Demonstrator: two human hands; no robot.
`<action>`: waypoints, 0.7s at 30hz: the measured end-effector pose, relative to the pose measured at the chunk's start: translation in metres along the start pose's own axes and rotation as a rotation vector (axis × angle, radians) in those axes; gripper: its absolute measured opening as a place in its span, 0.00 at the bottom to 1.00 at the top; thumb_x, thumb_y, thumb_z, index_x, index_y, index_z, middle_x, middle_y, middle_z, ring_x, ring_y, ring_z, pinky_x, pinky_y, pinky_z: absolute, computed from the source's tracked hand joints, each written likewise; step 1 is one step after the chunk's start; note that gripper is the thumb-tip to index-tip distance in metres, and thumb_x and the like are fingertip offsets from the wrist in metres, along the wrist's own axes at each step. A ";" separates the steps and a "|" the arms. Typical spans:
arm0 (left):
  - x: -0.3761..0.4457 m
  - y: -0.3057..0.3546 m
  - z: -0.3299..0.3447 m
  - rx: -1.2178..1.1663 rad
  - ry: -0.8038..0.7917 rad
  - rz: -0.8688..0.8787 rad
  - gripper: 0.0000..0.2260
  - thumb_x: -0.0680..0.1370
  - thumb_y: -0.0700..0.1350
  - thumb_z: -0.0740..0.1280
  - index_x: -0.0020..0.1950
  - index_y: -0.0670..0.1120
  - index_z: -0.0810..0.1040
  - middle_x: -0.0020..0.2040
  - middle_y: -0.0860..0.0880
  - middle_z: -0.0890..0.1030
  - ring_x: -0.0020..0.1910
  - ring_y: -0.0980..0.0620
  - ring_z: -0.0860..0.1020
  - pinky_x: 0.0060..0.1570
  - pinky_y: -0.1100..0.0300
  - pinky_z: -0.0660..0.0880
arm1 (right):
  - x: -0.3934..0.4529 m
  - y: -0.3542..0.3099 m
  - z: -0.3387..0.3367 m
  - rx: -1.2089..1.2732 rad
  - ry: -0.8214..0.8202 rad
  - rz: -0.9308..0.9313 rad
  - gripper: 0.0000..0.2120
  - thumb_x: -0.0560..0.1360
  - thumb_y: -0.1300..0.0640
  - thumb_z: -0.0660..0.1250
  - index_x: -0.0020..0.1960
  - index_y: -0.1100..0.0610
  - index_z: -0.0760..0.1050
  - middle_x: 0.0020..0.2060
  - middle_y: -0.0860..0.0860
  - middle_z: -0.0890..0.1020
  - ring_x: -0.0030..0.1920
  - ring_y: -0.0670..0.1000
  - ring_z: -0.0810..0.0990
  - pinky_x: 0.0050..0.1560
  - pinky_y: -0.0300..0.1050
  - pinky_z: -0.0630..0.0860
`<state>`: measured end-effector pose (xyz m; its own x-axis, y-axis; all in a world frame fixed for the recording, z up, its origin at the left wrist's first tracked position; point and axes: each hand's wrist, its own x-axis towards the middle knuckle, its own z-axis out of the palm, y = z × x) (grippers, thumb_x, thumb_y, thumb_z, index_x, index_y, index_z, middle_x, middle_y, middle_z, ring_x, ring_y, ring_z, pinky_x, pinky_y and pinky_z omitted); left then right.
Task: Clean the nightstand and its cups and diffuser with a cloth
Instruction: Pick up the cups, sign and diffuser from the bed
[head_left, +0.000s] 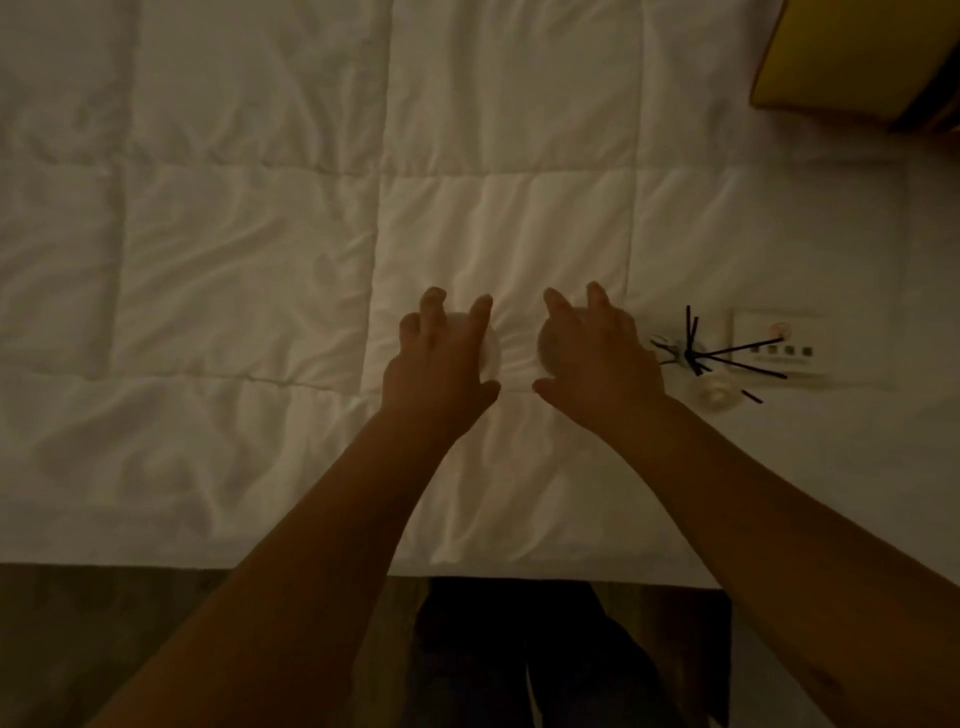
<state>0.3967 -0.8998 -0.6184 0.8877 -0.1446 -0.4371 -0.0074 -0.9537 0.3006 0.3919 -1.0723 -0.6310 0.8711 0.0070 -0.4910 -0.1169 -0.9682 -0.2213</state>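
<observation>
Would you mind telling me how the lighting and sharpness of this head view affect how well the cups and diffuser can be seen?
Head view: dim, warm light; soft and grainy throughout. The two clear glass cups under the left hand and right hand nearly vanish against the white quilted duvet. The black diffuser reeds stand out; their clear bottle is faint. The yellow cushion is blurred at the corner.

Diffuser (693, 356) right of cups (493, 353)
</observation>
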 end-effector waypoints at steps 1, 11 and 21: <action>0.005 0.000 0.001 -0.018 -0.008 0.001 0.40 0.67 0.52 0.77 0.72 0.57 0.59 0.74 0.44 0.54 0.69 0.39 0.62 0.54 0.42 0.75 | 0.005 -0.001 -0.001 -0.008 0.002 -0.014 0.45 0.67 0.43 0.75 0.75 0.45 0.52 0.74 0.57 0.58 0.70 0.63 0.63 0.57 0.61 0.73; 0.012 0.003 0.017 0.091 0.003 0.061 0.37 0.67 0.49 0.77 0.71 0.50 0.62 0.70 0.46 0.64 0.64 0.38 0.66 0.50 0.47 0.76 | 0.004 -0.004 0.017 -0.139 0.067 -0.043 0.40 0.64 0.43 0.77 0.69 0.46 0.61 0.66 0.56 0.67 0.60 0.60 0.71 0.40 0.52 0.71; 0.010 0.001 0.021 0.121 0.045 0.094 0.37 0.65 0.48 0.78 0.70 0.52 0.64 0.70 0.47 0.66 0.62 0.39 0.69 0.46 0.47 0.76 | 0.001 0.000 0.018 -0.108 0.052 -0.084 0.41 0.65 0.52 0.77 0.71 0.47 0.59 0.65 0.58 0.67 0.58 0.60 0.73 0.40 0.48 0.64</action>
<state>0.3959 -0.9072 -0.6400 0.9001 -0.2257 -0.3726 -0.1449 -0.9617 0.2325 0.3839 -1.0680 -0.6470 0.8995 0.0793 -0.4296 0.0073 -0.9860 -0.1667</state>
